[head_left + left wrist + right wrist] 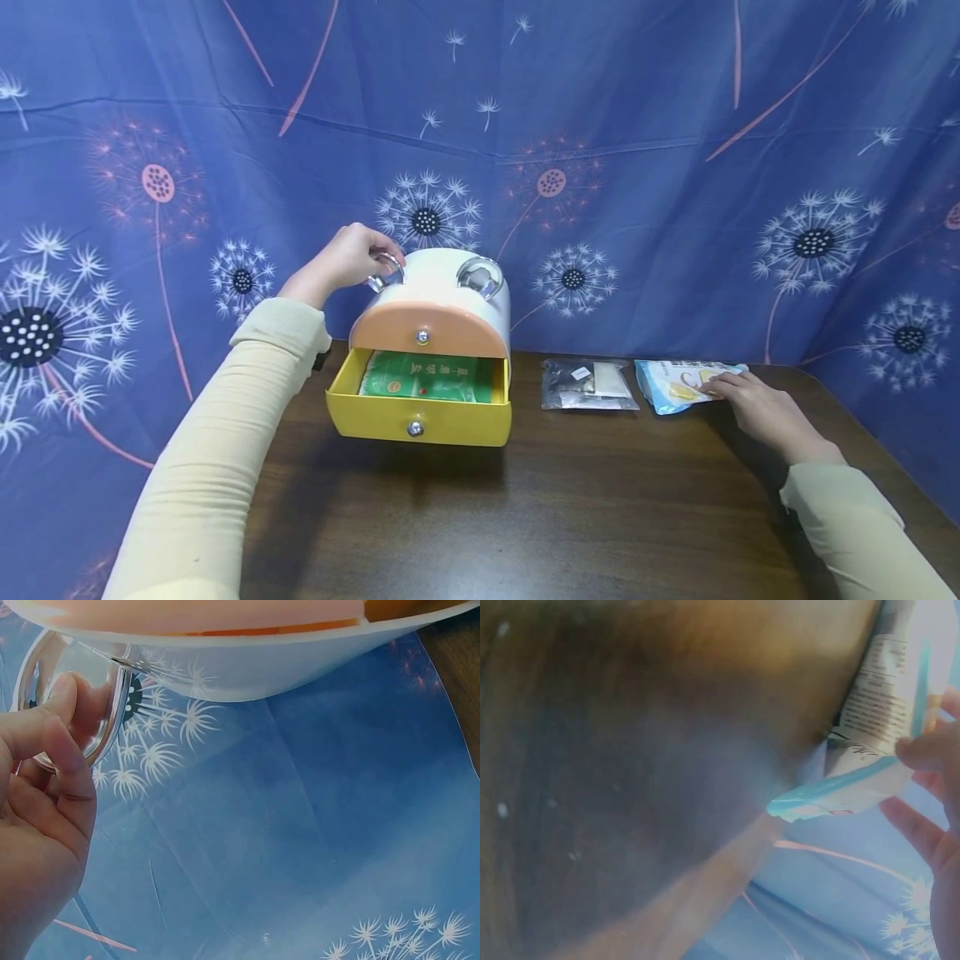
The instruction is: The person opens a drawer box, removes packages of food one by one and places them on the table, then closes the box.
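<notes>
A small desk organizer with a white rounded body (438,265), a peach upper drawer (450,321) and a yellow lower drawer (457,423) stands on the table. The yellow drawer is pulled out, and a green packet (427,377) with printed characters lies in it. My left hand (358,254) pinches the organizer's left silver ear (111,694), thumb against its shiny face. At the right, my right hand (761,408) grips the edge of a blue and white snack bag (678,383). Small print (874,697) on the bag shows in the right wrist view.
A clear plastic packet (588,385) with dark and white contents lies between the organizer and the snack bag. Behind the dark wooden table (525,517) hangs a blue dandelion-print cloth (637,208). The organizer's right silver ear (482,277) is free of the hands.
</notes>
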A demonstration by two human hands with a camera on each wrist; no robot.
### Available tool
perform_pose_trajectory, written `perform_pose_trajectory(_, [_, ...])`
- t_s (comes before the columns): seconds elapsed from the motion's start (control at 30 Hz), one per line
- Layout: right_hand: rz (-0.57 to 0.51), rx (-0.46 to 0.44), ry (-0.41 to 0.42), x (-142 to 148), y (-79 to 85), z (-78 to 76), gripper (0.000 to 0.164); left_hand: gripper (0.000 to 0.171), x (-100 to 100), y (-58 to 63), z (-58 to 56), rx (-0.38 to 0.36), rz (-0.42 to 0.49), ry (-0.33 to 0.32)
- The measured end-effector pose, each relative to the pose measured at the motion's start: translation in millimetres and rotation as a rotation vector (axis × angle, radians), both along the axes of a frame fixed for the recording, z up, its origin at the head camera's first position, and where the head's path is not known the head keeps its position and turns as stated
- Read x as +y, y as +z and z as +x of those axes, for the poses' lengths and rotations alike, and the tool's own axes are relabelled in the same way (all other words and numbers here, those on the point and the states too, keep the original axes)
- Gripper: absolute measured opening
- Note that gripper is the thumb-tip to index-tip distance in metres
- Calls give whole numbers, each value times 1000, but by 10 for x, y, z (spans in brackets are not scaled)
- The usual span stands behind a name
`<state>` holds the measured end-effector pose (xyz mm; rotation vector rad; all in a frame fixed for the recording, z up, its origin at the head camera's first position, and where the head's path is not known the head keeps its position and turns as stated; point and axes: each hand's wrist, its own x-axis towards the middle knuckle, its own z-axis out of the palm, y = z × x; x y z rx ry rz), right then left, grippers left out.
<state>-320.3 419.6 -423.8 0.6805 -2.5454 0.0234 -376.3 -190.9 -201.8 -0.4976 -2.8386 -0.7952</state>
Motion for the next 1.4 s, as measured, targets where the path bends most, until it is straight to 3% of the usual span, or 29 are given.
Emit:
perform_pose_trajectory(0.7, [72, -36, 79, -295, 432, 63, 26, 17, -7, 11, -15, -24, -13, 2])
perform_pose_trajectory(1.03, [103, -158, 1, -496, 623, 168, 31, 17, 11, 5, -2, -12, -13, 4])
perform_pose_trajectory(1.4, [120, -232, -22, -740, 789, 252, 32, 18, 4, -4, -8, -9, -9, -2])
